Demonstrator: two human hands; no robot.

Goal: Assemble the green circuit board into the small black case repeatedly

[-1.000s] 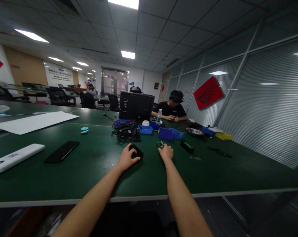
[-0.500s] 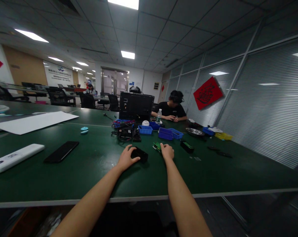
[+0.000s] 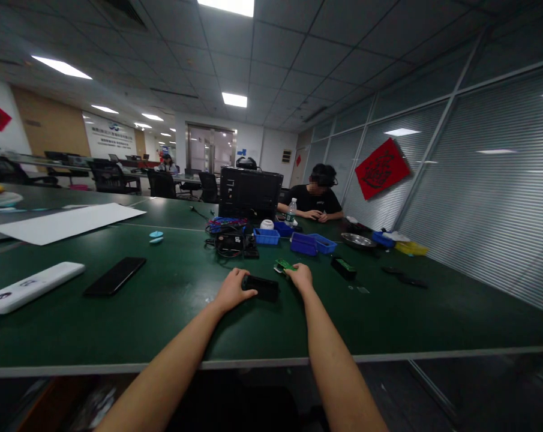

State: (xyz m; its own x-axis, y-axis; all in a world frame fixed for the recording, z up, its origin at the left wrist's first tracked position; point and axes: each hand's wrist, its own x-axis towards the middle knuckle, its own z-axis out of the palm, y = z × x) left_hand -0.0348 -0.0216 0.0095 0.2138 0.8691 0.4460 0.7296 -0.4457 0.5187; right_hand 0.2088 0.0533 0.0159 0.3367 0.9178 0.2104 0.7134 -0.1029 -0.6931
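Left hand (image 3: 231,289) holds flat black block (image 3: 263,287) (matte); right hand (image 3: 300,278) pinches green board (image 3: 283,264).

Dim room, bright ceiling panels (image 3: 226,6) overhead; soft shadows on bench (image 3: 163,300); wide-angle distortion, edges stretched, far detail soft.

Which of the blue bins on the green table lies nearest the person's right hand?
The dark blue bin, just beyond the right hand; the lighter blue bins sit farther off.
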